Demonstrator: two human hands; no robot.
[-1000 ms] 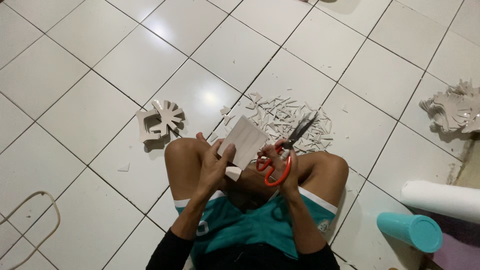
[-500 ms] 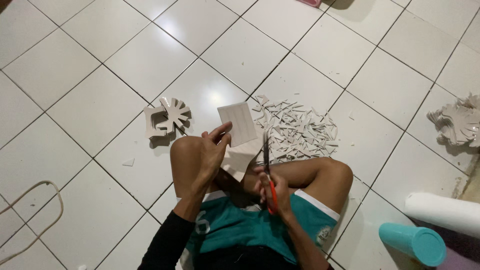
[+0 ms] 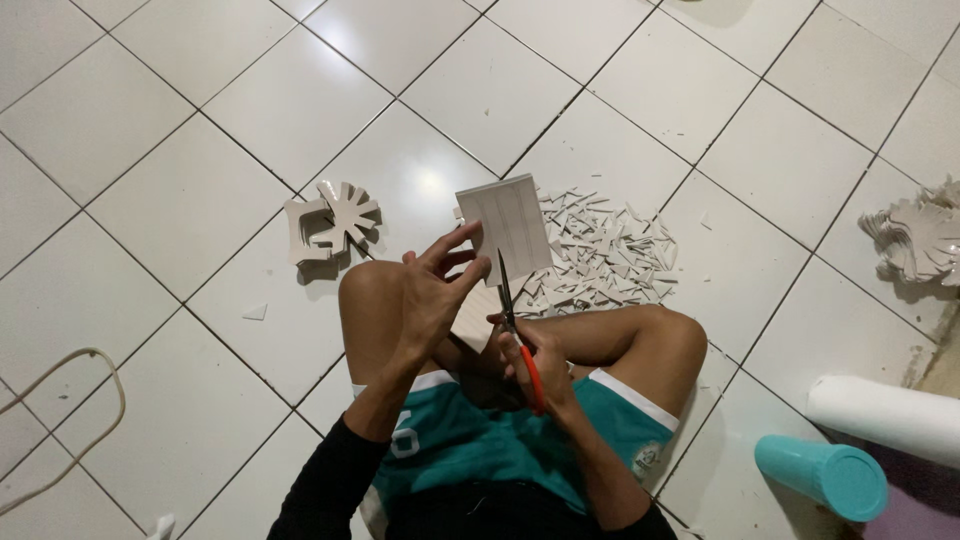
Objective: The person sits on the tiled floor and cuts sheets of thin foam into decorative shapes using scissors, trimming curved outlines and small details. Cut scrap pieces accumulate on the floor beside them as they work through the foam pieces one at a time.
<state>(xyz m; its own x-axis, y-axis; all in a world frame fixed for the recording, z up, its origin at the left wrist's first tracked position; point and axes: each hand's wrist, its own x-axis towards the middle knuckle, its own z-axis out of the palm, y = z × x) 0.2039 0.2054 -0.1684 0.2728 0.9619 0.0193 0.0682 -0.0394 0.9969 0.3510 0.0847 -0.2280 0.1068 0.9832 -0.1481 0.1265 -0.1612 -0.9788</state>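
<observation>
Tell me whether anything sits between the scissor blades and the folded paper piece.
Nothing visible does. The scissors in the right hand point up at the lower edge of the folded paper piece, which the left hand holds by its left side.

On the white tiled floor (image 3: 150,150) we see a finished paper cutout (image 3: 330,225) left of the knee and a heap of paper scraps (image 3: 605,250). At the right lie more cutouts (image 3: 920,240), a white roll (image 3: 885,415) and a teal cylinder (image 3: 820,475). A cord (image 3: 60,430) curves at the left.
</observation>
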